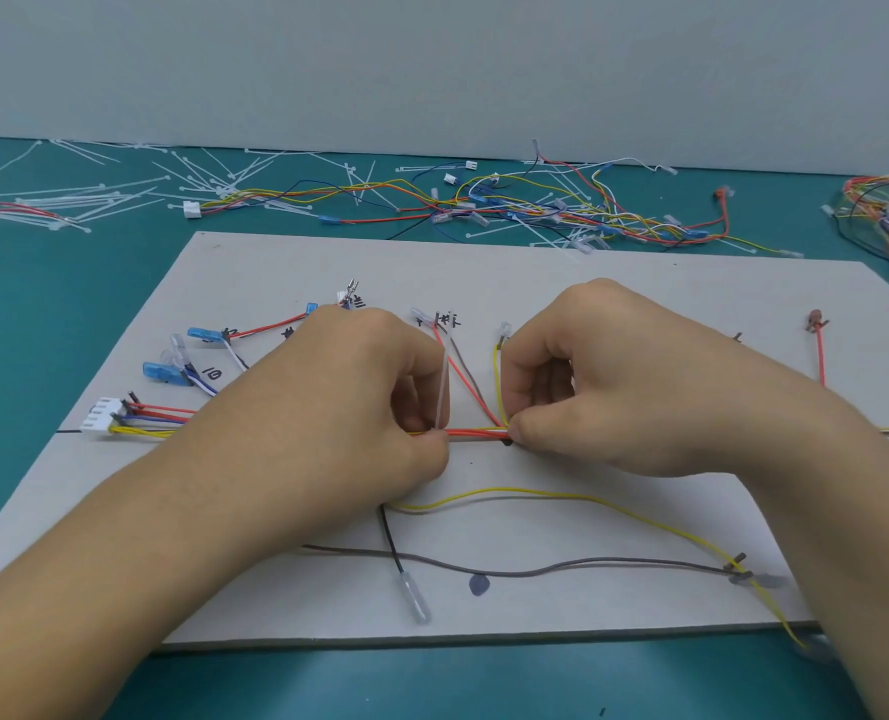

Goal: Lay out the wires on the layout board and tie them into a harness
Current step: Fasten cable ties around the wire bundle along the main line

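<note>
Grey layout board [588,283] on teal table [42,304]; red, yellow wires [479,432]; blue terminals [206,334].

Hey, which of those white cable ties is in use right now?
The cable tie held upright by the left hand at the red-yellow wire bundle; the other ties lie loose on the green table beyond the board.

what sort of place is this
Likely a wire-harness assembly bench: a marked layout board, loose cable ties and spare wires behind it, left hand holding a tie at the wire bundle the right hand pinches.
</note>
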The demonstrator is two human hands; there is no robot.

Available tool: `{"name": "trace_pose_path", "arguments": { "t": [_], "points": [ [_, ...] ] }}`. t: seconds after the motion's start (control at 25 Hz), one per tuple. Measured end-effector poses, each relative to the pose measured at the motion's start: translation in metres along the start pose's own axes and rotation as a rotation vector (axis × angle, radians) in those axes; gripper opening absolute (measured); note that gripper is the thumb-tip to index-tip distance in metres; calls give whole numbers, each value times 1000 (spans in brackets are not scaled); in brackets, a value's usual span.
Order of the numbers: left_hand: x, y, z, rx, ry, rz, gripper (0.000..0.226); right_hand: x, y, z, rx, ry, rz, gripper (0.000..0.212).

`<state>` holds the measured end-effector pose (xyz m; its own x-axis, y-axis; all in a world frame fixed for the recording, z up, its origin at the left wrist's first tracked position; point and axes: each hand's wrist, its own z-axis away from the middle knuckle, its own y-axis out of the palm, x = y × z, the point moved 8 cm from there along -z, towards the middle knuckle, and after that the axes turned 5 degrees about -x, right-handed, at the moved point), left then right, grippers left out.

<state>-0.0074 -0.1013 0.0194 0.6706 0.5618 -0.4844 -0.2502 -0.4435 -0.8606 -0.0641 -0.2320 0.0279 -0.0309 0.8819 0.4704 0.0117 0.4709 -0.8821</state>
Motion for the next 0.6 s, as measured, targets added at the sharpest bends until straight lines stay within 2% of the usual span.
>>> {"name": "trace_pose_path", "arguments": {
  "t": [0.36,0.6],
  "points": [
    [-1,-2,0,-30,-29,26,20,0,-1,1,-13,0,-4,12],
    [11,-11,0,-37,-81,-24,11,6,4,-2,-74,-3,9,9]
  ]
}}
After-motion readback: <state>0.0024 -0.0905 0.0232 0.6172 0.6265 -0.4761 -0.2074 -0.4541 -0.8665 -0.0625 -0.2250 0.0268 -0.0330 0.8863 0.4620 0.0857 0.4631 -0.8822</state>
